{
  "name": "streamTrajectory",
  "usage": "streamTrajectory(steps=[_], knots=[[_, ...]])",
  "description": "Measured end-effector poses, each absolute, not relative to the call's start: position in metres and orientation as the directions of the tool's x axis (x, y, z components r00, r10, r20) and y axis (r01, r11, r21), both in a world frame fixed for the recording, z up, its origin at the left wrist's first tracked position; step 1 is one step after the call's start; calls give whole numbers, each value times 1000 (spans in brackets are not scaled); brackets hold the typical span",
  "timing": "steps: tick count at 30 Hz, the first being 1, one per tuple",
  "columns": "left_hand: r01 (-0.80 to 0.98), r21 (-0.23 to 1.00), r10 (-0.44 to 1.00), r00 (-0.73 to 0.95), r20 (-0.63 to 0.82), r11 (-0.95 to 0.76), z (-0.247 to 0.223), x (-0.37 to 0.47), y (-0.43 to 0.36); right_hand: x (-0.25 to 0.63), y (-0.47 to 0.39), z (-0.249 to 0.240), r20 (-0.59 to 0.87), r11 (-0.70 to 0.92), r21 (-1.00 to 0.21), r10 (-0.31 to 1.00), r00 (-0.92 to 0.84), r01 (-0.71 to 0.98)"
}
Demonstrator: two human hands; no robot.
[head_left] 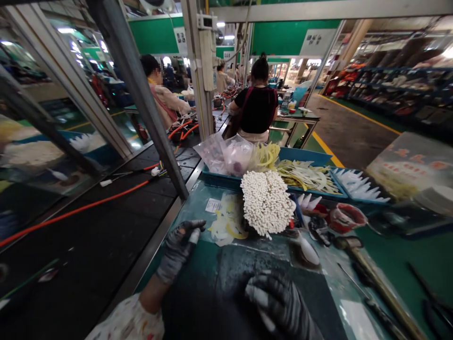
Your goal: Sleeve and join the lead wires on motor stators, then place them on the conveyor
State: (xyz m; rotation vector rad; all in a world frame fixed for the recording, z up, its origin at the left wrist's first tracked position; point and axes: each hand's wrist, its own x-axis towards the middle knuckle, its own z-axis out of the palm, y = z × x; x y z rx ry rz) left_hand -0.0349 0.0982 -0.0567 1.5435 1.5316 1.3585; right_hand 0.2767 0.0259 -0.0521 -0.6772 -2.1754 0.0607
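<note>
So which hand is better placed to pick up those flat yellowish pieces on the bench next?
Probably the left hand: it lies just beside the yellowish pieces, pointing their way. The right hand is curled and farther away.

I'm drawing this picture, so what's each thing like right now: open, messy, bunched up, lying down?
Left hand: gloved, index finger extended, nothing visibly held
Right hand: gloved, fingers curled, grip unclear
Pale petal-like pieces: spread out, overlapping
White-headed stems: bunched tightly
Yellowish strips: piled loosely
Plastic bag: wrinkled
Red cup: open, stained
Hammer: lying down
Orange cable: stretched out
</note>
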Motion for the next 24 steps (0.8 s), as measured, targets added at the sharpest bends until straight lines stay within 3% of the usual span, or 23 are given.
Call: streamTrajectory(steps=[7, 18, 24], knots=[[384, 902, 942, -184, 282, -195, -50, -33, 94, 278, 25, -50, 706, 850, -258, 490, -511, 459], [392, 909, 973, -110, 201, -143, -50, -31, 96, 275, 22, -49, 653, 827, -335, 550, -521, 452], [368, 925, 982, -114, 148, -97, -49, -31, 96, 273, 22, -44, 667, 829, -300, 536, -517, 472]])
